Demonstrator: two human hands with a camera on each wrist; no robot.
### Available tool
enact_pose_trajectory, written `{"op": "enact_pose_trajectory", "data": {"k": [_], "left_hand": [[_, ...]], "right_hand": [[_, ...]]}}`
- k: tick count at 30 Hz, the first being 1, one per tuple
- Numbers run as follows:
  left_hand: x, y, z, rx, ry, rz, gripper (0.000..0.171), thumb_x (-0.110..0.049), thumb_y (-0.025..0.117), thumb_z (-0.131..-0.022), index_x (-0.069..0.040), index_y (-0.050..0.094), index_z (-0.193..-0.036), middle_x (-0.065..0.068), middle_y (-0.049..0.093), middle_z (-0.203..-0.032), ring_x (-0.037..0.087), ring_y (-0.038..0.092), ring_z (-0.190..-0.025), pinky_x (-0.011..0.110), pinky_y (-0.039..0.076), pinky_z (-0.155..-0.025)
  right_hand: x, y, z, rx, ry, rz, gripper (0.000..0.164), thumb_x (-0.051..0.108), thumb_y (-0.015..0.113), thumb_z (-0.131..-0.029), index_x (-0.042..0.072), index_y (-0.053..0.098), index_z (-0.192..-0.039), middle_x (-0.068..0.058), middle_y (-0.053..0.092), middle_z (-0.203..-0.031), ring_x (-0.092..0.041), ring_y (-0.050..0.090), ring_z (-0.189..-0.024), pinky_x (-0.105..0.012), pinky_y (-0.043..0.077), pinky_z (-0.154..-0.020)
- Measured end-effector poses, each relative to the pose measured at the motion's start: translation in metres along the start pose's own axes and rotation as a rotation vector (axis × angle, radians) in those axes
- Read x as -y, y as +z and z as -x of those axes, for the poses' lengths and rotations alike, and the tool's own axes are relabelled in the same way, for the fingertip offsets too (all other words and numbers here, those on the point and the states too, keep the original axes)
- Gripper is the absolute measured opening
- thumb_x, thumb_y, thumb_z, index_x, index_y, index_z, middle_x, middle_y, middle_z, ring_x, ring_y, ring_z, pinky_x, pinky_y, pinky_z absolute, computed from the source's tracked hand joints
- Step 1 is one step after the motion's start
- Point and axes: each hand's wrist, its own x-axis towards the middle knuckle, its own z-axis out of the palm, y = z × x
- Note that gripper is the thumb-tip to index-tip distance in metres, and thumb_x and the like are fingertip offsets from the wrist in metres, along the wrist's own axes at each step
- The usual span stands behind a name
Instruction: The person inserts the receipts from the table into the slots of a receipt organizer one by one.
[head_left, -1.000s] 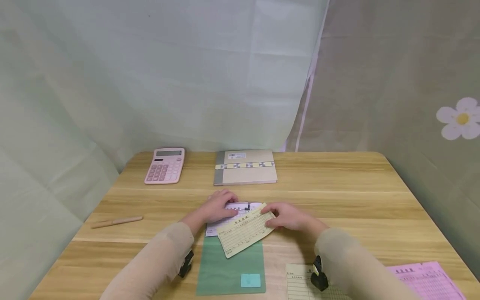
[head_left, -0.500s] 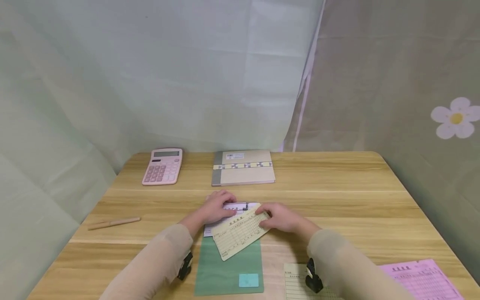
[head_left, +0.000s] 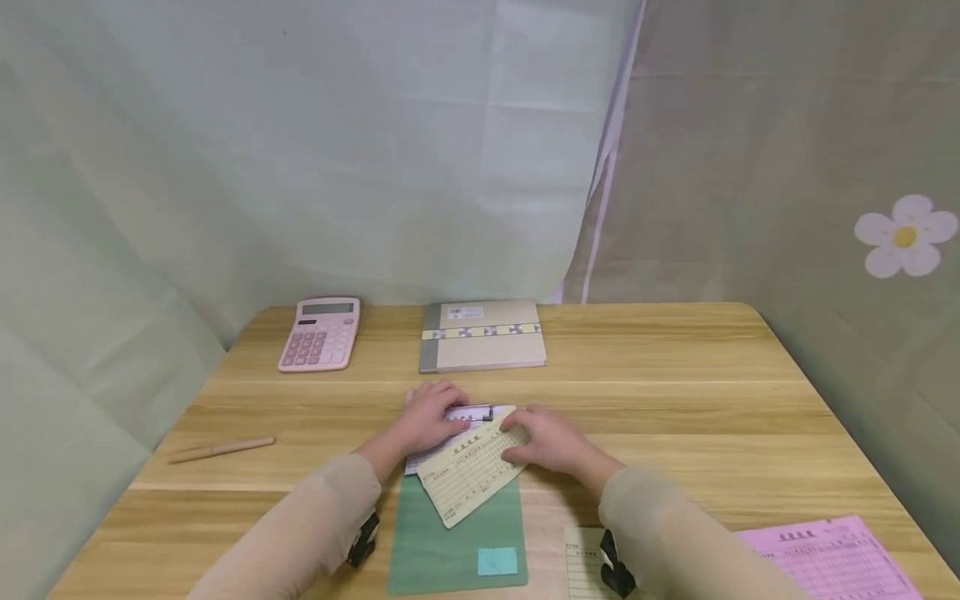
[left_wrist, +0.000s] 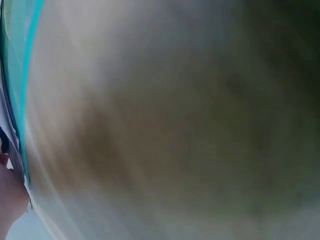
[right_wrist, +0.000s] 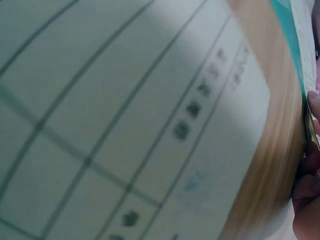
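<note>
A green clipboard (head_left: pixel 442 550) lies in the middle of the wooden table, with a whitish printed form (head_left: pixel 422 461) under its metal clip (head_left: pixel 482 413). My left hand (head_left: pixel 431 419) grips the clipboard's top left part, its thumb beside the clip and its fingers over the top edge. With thumb and fingers my right hand (head_left: pixel 551 442) pinches the right end of a pale yellow printed form (head_left: pixel 467 477). This form slants across the clipboard and overlaps the whitish one. In the left wrist view most is blurred, with only part of the left hand (left_wrist: pixel 11 202) at the edge.
Another yellow form (head_left: pixel 581 567) lies under my right forearm, and a pink form (head_left: pixel 832 554) is at the front right. A pen (head_left: pixel 222 450) lies at the left. Toward the back are a pink calculator (head_left: pixel 320 335) and a banded notebook (head_left: pixel 483 354).
My right hand has moved a little left with the yellow form, which sits slightly farther left over the clipboard. My left hand keeps its place at the clip.
</note>
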Motion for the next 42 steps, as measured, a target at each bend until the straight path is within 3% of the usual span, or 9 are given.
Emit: {"op": "enact_pose_trajectory", "data": {"k": [6, 16, 28, 32, 42], "left_hand": [[-0.001, -0.001, -0.002, -0.013, 0.038, -0.004, 0.029, -0.034, 0.071, -0.082, -0.020, 0.064, -0.106, -0.006, 0.058, -0.109, 0.017, 0.046, -0.098, 0.038, 0.028, -0.083], [0.001, -0.008, -0.006, 0.026, 0.063, -0.004, 0.024, -0.033, 0.071, -0.082, -0.020, 0.066, -0.101, -0.007, 0.060, -0.100, 0.016, 0.052, -0.097, 0.039, 0.029, -0.082], [0.003, -0.016, -0.014, 0.138, 0.036, 0.040, 0.023, -0.032, 0.068, -0.084, -0.018, 0.065, -0.103, -0.010, 0.060, -0.095, 0.013, 0.054, -0.093, 0.042, 0.029, -0.089], [0.004, -0.018, -0.016, 0.155, 0.050, 0.022, 0.023, -0.032, 0.067, -0.085, -0.018, 0.066, -0.103, -0.009, 0.062, -0.096, 0.013, 0.054, -0.094, 0.040, 0.029, -0.085], [0.000, -0.021, -0.015, 0.160, 0.038, 0.019, 0.024, -0.034, 0.067, -0.085, -0.018, 0.065, -0.104, -0.008, 0.062, -0.098, 0.014, 0.055, -0.096, 0.041, 0.030, -0.087]], "right_hand": [[0.003, 0.000, 0.001, -0.006, 0.021, 0.047, 0.041, 0.039, 0.074, -0.078, 0.019, 0.064, -0.112, -0.002, 0.053, -0.095, -0.014, 0.049, -0.078, -0.035, 0.044, -0.070], [0.009, 0.007, 0.000, -0.067, -0.031, 0.096, 0.041, 0.033, 0.074, -0.080, 0.011, 0.063, -0.112, -0.007, 0.055, -0.100, -0.019, 0.055, -0.084, -0.040, 0.048, -0.076], [0.018, 0.012, -0.005, -0.094, 0.040, 0.084, 0.043, 0.036, 0.072, -0.082, 0.011, 0.060, -0.115, -0.007, 0.054, -0.097, -0.017, 0.053, -0.078, -0.037, 0.048, -0.071], [0.018, 0.012, -0.005, -0.103, 0.027, 0.074, 0.047, 0.035, 0.072, -0.081, 0.011, 0.059, -0.120, -0.007, 0.054, -0.097, -0.016, 0.052, -0.077, -0.036, 0.047, -0.070], [0.021, 0.015, -0.009, -0.107, 0.117, 0.049, 0.052, 0.036, 0.073, -0.080, 0.004, 0.059, -0.118, -0.010, 0.055, -0.099, -0.020, 0.055, -0.082, -0.040, 0.048, -0.076]]}}
